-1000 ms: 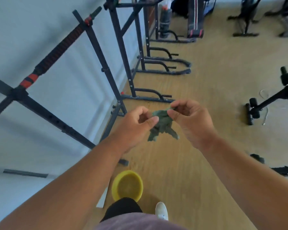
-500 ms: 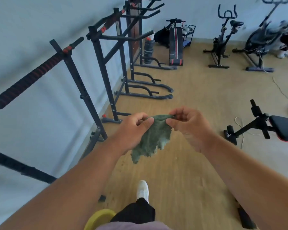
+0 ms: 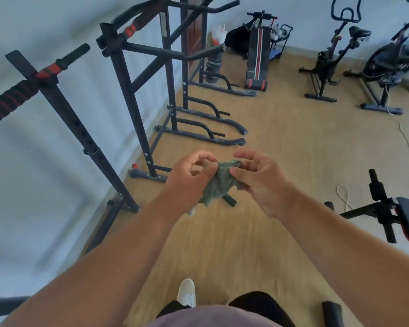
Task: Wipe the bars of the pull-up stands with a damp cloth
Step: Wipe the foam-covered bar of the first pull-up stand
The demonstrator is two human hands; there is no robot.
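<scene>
So right now a green cloth (image 3: 219, 182) is being held out in front of the body, dead centre of view, above the wood floor (image 3: 281, 161). It's pinched at its top edge between thumb and fingers of the left hand (image 3: 189, 182) on one side and the right hand (image 3: 260, 182) on the other, with the rest of it hanging bunched below. Looks like the prep step, the cloth getting spread or refolded, since no bar is touched yet.

The pull-up stands (image 3: 128, 90) are lined up along the wall from about 9 to 12 o'clock, the nearest upright (image 3: 80, 138) at roughly 10. The red-and-black wrapped bar (image 3: 7, 102) is out at 9.

Next, the cloth would probably need to be gathered into one hand and brought over to that nearest bar, then wrapped round it.
</scene>
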